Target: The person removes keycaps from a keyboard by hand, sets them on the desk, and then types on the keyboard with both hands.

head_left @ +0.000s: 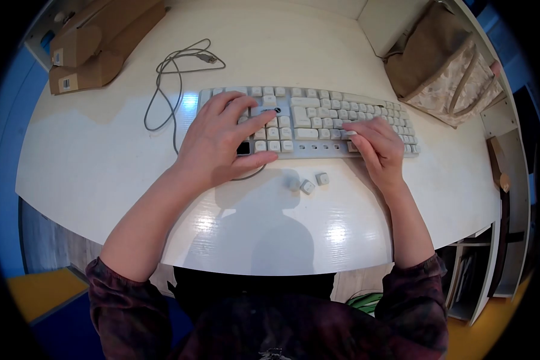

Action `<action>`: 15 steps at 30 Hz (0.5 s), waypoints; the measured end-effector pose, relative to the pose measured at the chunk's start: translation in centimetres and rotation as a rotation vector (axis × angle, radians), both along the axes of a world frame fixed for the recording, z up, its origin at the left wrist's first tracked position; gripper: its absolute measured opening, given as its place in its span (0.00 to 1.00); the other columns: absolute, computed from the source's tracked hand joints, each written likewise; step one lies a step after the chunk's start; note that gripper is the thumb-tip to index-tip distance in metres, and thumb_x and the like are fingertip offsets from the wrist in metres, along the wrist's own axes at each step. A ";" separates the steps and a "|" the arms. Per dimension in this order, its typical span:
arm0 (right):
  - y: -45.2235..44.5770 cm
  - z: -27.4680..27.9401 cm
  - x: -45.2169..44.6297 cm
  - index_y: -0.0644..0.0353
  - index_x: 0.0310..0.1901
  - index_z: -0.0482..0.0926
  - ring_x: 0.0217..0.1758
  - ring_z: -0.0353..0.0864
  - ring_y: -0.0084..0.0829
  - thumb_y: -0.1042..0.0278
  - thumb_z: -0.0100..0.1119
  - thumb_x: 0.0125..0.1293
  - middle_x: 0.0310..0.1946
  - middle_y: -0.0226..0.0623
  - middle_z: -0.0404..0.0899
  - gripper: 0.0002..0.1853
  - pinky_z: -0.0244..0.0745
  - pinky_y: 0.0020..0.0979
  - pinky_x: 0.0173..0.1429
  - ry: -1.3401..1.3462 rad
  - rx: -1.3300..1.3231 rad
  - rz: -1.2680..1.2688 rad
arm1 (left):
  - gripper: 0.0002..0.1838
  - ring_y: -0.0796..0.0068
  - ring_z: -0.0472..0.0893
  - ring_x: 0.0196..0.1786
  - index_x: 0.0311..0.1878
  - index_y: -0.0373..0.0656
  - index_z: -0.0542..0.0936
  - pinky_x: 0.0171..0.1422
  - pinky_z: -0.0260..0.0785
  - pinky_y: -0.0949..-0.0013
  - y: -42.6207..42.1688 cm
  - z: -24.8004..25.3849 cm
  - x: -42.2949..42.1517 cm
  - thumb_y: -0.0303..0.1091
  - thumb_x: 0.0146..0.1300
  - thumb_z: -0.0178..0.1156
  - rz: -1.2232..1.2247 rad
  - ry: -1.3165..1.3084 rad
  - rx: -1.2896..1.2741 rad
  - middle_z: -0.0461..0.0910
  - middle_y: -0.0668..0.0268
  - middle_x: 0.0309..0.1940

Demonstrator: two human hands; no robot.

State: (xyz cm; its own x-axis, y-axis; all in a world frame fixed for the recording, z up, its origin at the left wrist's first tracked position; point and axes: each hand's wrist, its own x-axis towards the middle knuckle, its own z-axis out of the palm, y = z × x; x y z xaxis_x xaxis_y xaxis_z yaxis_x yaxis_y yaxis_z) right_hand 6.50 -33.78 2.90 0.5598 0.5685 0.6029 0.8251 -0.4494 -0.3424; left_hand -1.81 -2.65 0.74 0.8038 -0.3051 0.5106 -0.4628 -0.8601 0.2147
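A white mechanical keyboard (pixel 342 97) lies across the desk, its number pad on the left side. My left hand (pixel 219 135) rests over that left end with fingers spread, steadying nothing between them. Near the right part of the keyboard's near edge, my right hand (pixel 378 147) is closed in a pinch. A small pale keycap (pixel 350 133) appears between its thumb and forefinger, partly hidden. Bare key switches (pixel 319 147) show in a row along the near edge. Below them on the desk lie loose keycaps, one grey (pixel 307 187) and another beside it (pixel 323 179).
A grey USB cable (pixel 175 57) loops behind the keyboard's left end. Brown cardboard packaging (pixel 96 45) sits at the back left. A brown bag with pale patterned fabric (pixel 444 75) leans at the back right. Open shelving (pixel 477 273) stands below right.
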 end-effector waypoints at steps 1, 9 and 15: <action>-0.1 0.2 -0.2 0.58 0.44 0.91 0.38 0.85 0.37 0.68 0.71 0.66 0.38 0.36 0.90 0.07 0.79 0.35 0.46 0.012 -0.039 0.055 | 0.32 0.50 0.73 0.70 0.65 0.51 0.84 0.73 0.69 0.50 0.0 0.0 0.1 0.51 0.57 0.76 -0.005 -0.002 0.000 0.78 0.58 0.63; 0.1 2.5 -2.7 0.57 0.40 0.89 0.29 0.85 0.40 0.65 0.76 0.60 0.31 0.36 0.87 0.09 0.78 0.37 0.37 0.242 -0.359 0.150 | 0.33 0.50 0.73 0.70 0.66 0.51 0.83 0.72 0.70 0.51 0.1 0.1 0.1 0.51 0.57 0.76 -0.008 0.003 0.013 0.78 0.58 0.64; 0.6 2.7 -3.3 0.58 0.44 0.88 0.25 0.81 0.29 0.69 0.79 0.56 0.29 0.34 0.83 0.14 0.74 0.32 0.31 0.417 -0.366 0.264 | 0.33 0.50 0.72 0.71 0.66 0.51 0.83 0.73 0.69 0.50 0.0 0.3 0.0 0.51 0.57 0.76 -0.006 0.018 0.011 0.77 0.58 0.65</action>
